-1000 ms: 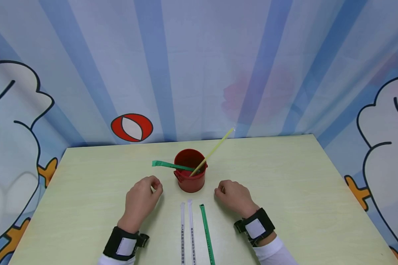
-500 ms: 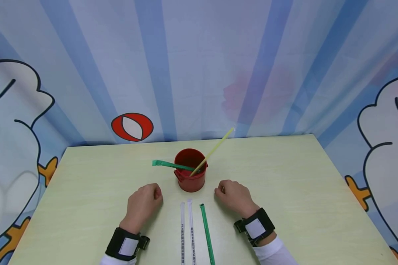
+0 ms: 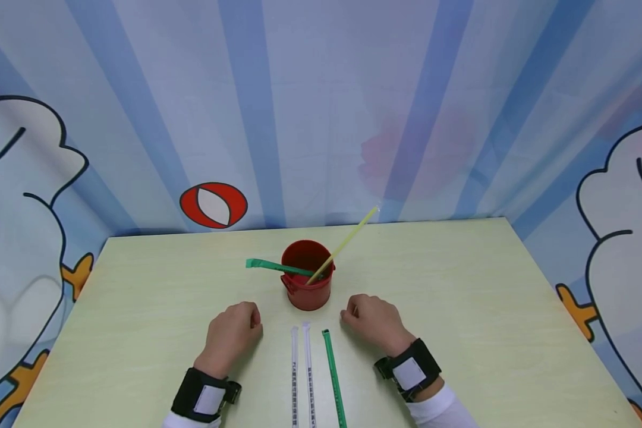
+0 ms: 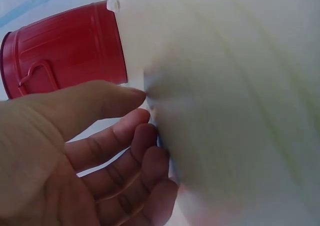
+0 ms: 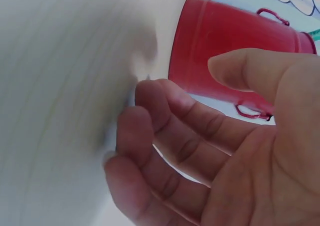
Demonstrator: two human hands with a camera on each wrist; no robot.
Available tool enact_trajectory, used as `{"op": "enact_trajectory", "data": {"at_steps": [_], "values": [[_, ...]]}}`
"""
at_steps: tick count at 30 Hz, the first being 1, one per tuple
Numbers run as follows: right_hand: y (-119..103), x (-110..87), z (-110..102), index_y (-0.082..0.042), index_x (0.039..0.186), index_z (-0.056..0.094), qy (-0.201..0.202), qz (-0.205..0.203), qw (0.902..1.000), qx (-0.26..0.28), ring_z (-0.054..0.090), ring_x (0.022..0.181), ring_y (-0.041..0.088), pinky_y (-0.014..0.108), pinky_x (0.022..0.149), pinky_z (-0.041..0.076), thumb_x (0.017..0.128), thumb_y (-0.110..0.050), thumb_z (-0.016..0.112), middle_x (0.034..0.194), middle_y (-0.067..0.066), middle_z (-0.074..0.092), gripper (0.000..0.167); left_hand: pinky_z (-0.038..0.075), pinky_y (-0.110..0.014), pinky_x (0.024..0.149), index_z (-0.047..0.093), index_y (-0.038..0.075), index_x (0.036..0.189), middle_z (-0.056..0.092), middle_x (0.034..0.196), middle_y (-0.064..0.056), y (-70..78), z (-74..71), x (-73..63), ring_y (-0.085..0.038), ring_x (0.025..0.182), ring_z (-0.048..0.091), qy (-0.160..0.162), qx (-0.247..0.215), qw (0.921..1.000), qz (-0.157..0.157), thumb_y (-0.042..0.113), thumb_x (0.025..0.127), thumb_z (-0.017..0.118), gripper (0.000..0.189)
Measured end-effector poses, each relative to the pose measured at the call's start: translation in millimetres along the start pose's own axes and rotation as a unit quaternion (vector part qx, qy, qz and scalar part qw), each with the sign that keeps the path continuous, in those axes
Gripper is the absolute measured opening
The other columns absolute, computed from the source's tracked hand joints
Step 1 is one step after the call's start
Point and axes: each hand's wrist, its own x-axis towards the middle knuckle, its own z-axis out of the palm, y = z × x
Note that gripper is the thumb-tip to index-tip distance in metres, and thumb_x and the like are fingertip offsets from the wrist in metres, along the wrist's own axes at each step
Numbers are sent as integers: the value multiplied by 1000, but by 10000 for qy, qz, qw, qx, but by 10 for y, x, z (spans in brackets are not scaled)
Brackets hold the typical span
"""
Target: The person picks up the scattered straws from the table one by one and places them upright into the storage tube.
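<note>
A small red bucket point(image 3: 308, 298) stands upright on the table. A green straw-like stick point(image 3: 270, 265) and a thin yellow straw point(image 3: 350, 236) lean out of it to opposite sides. In front of it lie two slim white wrapped sticks with dark print, the left one point(image 3: 295, 374) and the right one point(image 3: 310, 374), beside a green wrapped stick point(image 3: 334, 377). My left hand point(image 3: 232, 333) rests on the table left of these, fingers loosely curled and holding nothing. To their right my right hand point(image 3: 374, 323) rests the same way; the right wrist view shows its thumb point(image 5: 235, 70) apart from the fingers.
The pale wooden table point(image 3: 487, 285) runs back to a blue striped curtain point(image 3: 326, 119) with cartoon prints. Black bands with cameras sit on both wrists, the left band point(image 3: 200, 395) and the right band point(image 3: 412, 368).
My left hand has drawn slightly back toward me, and its thumb no longer shows in the head view. My right hand has shifted slightly left. The bucket and sticks have stayed put.
</note>
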Motion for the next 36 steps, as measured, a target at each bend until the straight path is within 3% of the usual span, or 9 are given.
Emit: {"op": "enact_trajectory", "data": {"at_steps": [8, 17, 36], "values": [[-106, -97, 66, -15, 61, 55, -457, -336, 9981, -244, 41, 54, 10, 26, 52, 27, 92, -25, 74, 55, -7, 39, 38, 38, -30, 57, 63, 6, 80, 54, 68, -3, 17, -13, -22, -18, 63, 48, -209, 30, 9997, -76, 4, 86, 74, 13], [-207, -157, 193, -15, 61, 54, -940, -463, 9932, -512, 40, 53, 10, 27, 52, 26, 87, -33, 80, 54, -7, 38, 41, 37, -29, 56, 63, 8, 80, 54, 67, -1, 39, -15, -47, -17, 62, 49, -210, 142, 9997, -67, 7, 87, 75, 13], [-285, -154, 214, -17, 55, 44, -887, -494, 9943, -334, 31, 47, 9, 26, 49, 20, 85, -15, 72, 51, -8, 26, 41, 39, -29, 56, 65, 8, 80, 56, 68, -2, 27, -28, -40, -16, 62, 50, -169, 182, 9997, -69, 9, 89, 74, 13]]}}
